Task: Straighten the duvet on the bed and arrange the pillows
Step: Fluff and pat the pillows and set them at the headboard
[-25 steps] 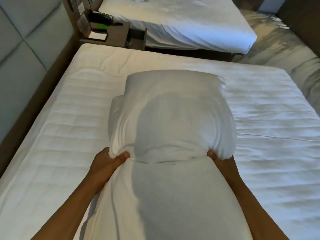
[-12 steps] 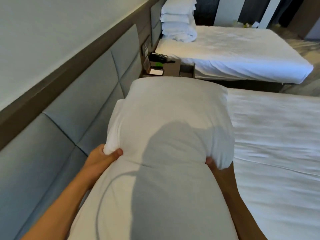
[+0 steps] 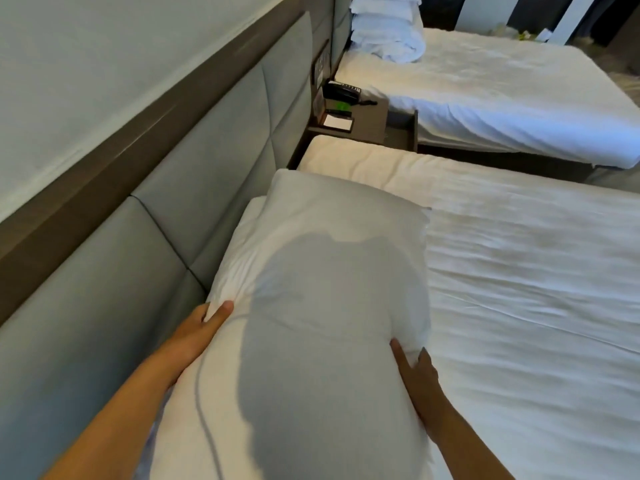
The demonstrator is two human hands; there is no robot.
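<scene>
On the white bed (image 3: 519,271), you held a plump white pillow (image 3: 329,271) at the head edge against the grey padded headboard (image 3: 207,150), your left hand (image 3: 197,327) pinching its near-left corner, your right hand (image 3: 415,372) gripping its near-right corner.

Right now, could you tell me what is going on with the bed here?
A person is placing a plump white pillow at the head of the near white-sheeted bed, beside the grey padded headboard. The left hand grips its headboard-side edge, and the right hand holds the opposite side. More white pillows are stacked on the far bed.
</scene>
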